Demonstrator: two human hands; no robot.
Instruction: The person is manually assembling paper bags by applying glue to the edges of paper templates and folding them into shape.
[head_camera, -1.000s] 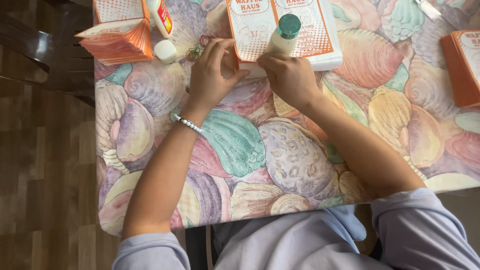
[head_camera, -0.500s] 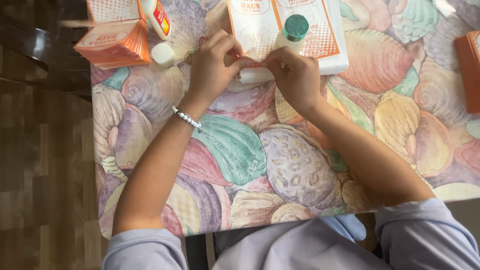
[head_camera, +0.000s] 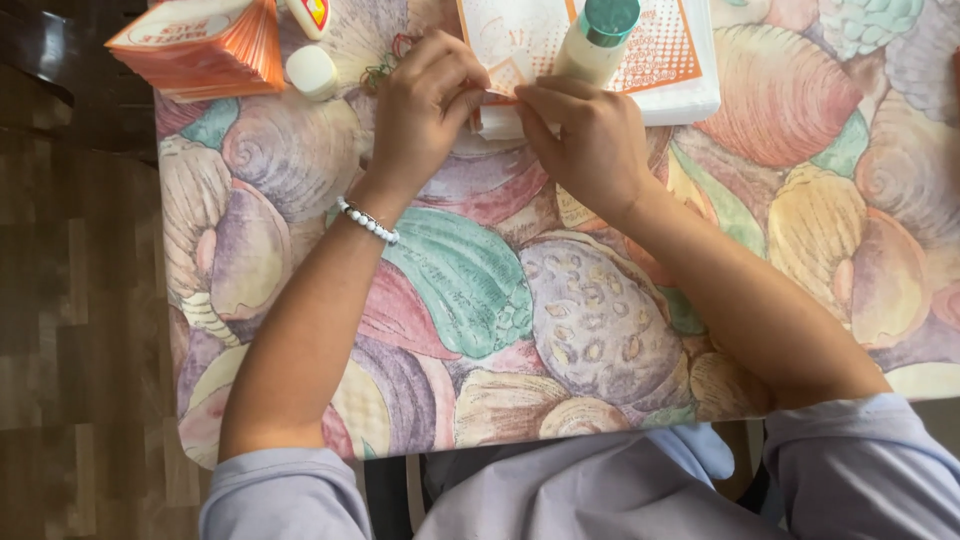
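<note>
My left hand (head_camera: 425, 100) and my right hand (head_camera: 590, 135) meet at the near edge of an orange-and-white printed paper sheet (head_camera: 530, 40) lying on a white stack (head_camera: 690, 95) at the far side of the table. The fingertips of both hands pinch the sheet's near edge, which looks folded up a little. A beaded white bracelet (head_camera: 368, 220) sits on my left wrist. A cream bottle with a teal cap (head_camera: 600, 40) stands on the sheet just beyond my right hand.
The table wears a cloth with a large shell pattern (head_camera: 560, 300). A stack of orange folded papers (head_camera: 205, 45) lies at the far left, with a small white cap (head_camera: 312, 72) and a glue tube (head_camera: 310, 12) beside it. Wooden floor (head_camera: 70, 300) lies left.
Both hands have stayed at the sheet's near edge, fingers working closer together on the fold. The view has shifted slightly, bringing the table nearer.
</note>
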